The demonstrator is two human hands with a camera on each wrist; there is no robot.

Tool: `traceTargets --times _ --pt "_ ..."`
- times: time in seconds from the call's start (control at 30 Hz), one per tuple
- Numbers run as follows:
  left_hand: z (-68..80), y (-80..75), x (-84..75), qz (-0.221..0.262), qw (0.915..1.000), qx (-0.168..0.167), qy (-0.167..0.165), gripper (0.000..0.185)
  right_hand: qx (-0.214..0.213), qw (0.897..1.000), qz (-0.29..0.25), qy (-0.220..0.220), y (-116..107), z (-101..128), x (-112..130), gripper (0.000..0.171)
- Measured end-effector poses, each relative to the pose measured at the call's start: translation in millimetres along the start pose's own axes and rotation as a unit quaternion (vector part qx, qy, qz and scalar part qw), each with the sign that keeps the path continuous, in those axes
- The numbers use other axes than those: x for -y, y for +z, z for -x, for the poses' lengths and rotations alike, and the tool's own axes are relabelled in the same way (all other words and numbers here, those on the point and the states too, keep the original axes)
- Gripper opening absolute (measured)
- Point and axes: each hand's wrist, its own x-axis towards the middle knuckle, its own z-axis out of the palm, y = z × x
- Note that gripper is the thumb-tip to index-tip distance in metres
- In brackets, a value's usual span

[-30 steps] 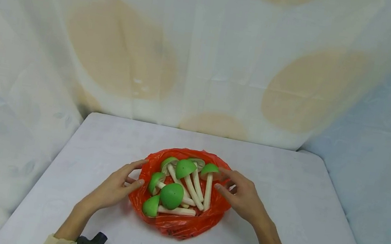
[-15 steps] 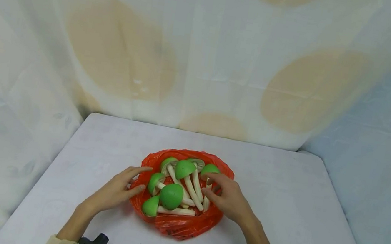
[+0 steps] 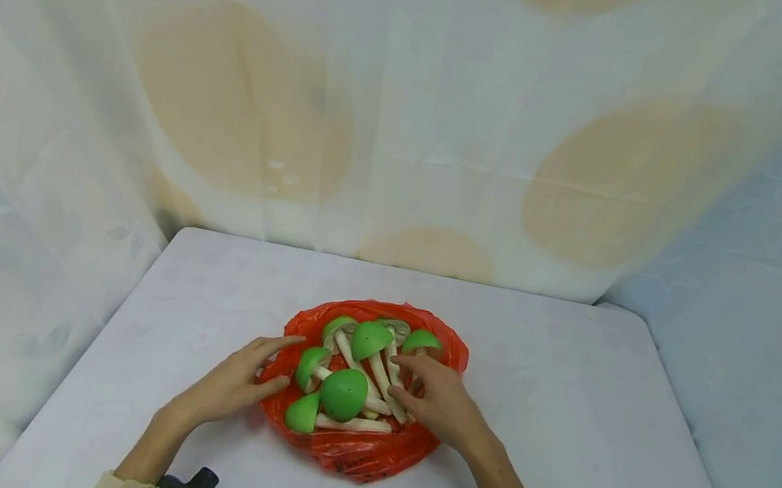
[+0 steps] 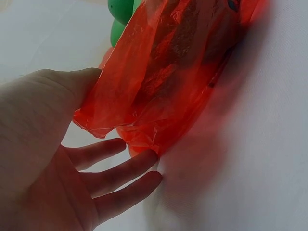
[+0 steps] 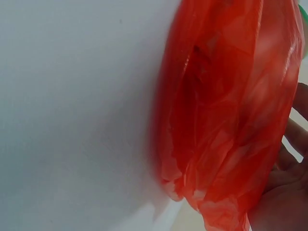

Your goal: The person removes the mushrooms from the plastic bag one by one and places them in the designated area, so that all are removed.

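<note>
Head view: relaxed left hand (image 3: 229, 384) touches crinkled red plastic bag (image 3: 360, 450) of green-capped toy mushrooms (image 3: 342, 393); right hand (image 3: 439, 403) reaches inside, its grasp unclear

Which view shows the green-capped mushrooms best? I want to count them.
The head view: the mushrooms lie open to sight in the red bag, caps and stems. The left wrist view catches only two green caps at its top edge; the right wrist view, a green sliver.
</note>
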Motion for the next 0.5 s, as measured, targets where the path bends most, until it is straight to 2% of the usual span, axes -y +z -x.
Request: traceTargets --times 0.3,0.5 --pt "-0.4 0.9 2.7 0.004 1.0 0.005 0.0 0.062 0.017 0.999 0.023 0.02 3.6 -4.1 3.8 0.048" --pt "-0.4 -0.6 2.0 0.007 0.9999 0.005 0.006 0.061 0.018 0.999 0.034 0.016 8.2 -9.0 4.4 0.047"
